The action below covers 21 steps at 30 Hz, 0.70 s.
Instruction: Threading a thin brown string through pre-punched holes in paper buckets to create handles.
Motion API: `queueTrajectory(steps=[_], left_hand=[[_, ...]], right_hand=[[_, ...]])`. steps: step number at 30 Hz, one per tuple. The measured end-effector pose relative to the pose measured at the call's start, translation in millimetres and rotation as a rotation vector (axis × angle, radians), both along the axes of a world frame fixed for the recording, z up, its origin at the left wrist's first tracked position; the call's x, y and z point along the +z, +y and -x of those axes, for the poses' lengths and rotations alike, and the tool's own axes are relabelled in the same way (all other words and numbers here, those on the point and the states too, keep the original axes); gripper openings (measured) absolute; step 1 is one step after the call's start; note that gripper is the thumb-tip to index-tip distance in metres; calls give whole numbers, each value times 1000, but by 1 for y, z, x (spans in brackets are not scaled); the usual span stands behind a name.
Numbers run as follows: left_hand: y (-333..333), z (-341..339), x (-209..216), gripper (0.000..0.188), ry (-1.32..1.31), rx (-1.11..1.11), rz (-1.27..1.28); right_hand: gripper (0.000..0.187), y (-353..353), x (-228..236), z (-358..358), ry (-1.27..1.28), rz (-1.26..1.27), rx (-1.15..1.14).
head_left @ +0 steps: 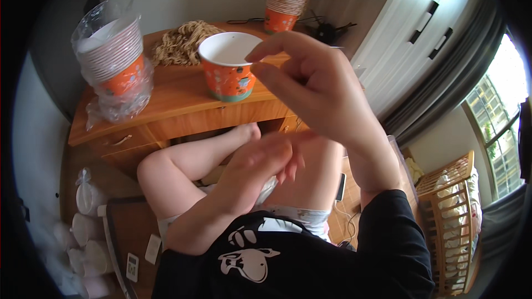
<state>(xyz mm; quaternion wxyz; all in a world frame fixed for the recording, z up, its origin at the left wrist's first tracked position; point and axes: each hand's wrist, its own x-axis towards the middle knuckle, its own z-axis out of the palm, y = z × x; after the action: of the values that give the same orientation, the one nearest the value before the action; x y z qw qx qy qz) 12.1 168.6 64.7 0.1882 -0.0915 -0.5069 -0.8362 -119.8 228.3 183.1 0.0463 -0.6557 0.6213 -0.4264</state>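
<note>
My right hand (318,86) is raised in front of the desk, its thumb and forefinger curved into a pinch. In the picture their tips overlap the rim of an orange and white paper bucket (228,77); I cannot tell whether they touch it. Anything between those tips is too small to make out. Lower down, over my lap, my left hand (257,169) is partly smeared by motion. Its fingers look curled under the thumb, and what they hold, if anything, is hidden. A heap of tan twine (185,43) lies on the desk behind the bucket.
On the wooden desk (177,91), a plastic-wrapped stack of paper buckets (113,58) stands left and another stack (288,0) at the back. White bundles (88,232) line the floor at left, near a small white device (132,267). A wooden crib (451,227) stands right.
</note>
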Motion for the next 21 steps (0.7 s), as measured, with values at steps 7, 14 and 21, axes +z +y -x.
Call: queueTrajectory(steps=[7, 14, 21], left_hand=[[-12, 16, -36, 29, -62, 199, -398], [-51, 31, -41, 27, 39, 95, -561], [-104, 14, -32, 23, 215, 1, -756]], right_hand=[[11, -2, -43, -15, 260, 130, -21], [25, -9, -75, -15, 604, 232, 252], [21, 3, -93, -10, 697, -35, 468]])
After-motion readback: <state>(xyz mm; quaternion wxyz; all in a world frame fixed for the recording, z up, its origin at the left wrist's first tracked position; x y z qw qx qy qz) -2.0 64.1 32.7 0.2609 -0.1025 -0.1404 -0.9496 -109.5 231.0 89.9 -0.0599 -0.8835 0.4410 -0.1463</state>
